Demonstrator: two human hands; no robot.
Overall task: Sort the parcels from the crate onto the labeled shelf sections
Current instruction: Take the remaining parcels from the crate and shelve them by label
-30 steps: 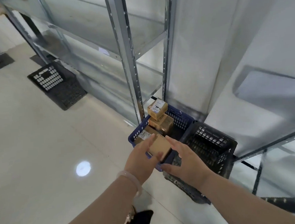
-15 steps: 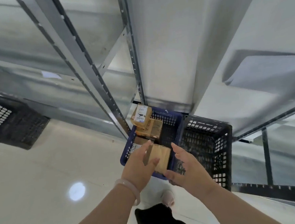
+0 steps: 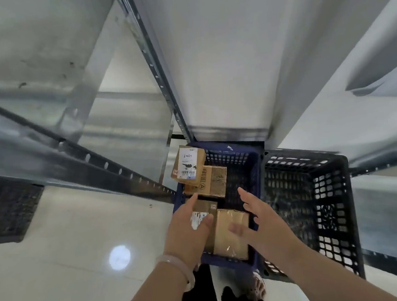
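Taped brown parcel (image 3: 228, 245) in the blue crate (image 3: 231, 159)
Left hand (image 3: 187, 232) and right hand (image 3: 264, 221) flank it, fingers straight, gripping nothing

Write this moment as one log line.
left hand: open, beside taped parcel | right hand: open, over it | parcel: near end of blue crate

Right hand (image 3: 260, 219) motion-blurred; left hand (image 3: 188, 230) covers part of labelled parcel (image 3: 206, 205), grip unclear; label print illegible.

4 parcels (image 3: 215, 180) in crate (image 3: 227, 158), basket (image 3: 305, 161) at right
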